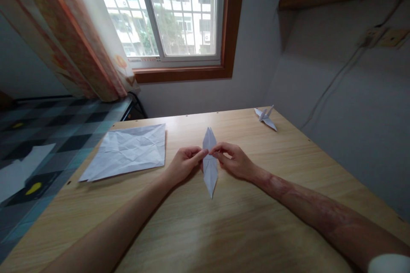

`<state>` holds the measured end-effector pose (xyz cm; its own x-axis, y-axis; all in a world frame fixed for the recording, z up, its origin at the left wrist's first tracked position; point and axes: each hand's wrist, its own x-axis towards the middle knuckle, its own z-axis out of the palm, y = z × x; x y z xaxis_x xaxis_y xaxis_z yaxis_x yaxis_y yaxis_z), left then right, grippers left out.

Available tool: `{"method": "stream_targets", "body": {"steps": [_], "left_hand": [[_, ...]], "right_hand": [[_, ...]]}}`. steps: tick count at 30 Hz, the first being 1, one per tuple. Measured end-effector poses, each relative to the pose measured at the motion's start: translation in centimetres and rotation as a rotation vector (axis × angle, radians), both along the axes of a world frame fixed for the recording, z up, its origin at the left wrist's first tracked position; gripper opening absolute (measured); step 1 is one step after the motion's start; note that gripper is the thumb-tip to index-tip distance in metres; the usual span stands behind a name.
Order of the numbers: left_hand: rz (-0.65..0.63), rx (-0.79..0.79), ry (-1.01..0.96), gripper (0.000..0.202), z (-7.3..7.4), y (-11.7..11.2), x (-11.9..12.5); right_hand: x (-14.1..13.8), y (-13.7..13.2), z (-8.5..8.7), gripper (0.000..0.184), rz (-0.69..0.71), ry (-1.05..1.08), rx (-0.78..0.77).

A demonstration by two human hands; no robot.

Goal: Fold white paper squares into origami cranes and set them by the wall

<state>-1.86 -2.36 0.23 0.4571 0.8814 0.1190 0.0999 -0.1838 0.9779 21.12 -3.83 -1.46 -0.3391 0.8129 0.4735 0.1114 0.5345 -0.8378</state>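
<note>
A white folded paper (210, 175), long and diamond-shaped, is held upright over the middle of the wooden table (179, 230). One point faces me; the far end shows two narrow tips side by side. My left hand (187, 163) pinches its left edge near the middle, thumb on top. From the other side my right hand (233, 161) grips the right edge at about the same height, thumb and forefinger pressed together. The two thumbs nearly meet over a crease across the paper. Fingers below the paper are partly hidden.
Creased white paper sheets (134, 147) lie at the table's left. A finished paper crane (265, 118) sits at the far right corner. Beyond the left edge is a checked bed cover (80, 115) with loose white paper (19, 170) on it. A window and wall stand behind.
</note>
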Motion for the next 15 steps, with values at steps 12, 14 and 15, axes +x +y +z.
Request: {"method": "stream_targets", "body": {"steps": [12,14,15], "left_hand": [[0.01,-0.094,-0.138,0.056,-0.3,0.66,-0.01],[0.027,-0.098,-0.144,0.055,-0.46,0.7,-0.1],[0.025,-0.103,-0.143,0.054,-0.51,0.7,-0.15]], "right_hand": [[0.21,0.06,-0.03,0.049,0.002,-0.068,0.202],[0.26,0.15,-0.07,0.056,0.0,-0.095,0.25],[0.27,0.17,-0.1,0.059,-0.004,-0.105,0.269]]}}
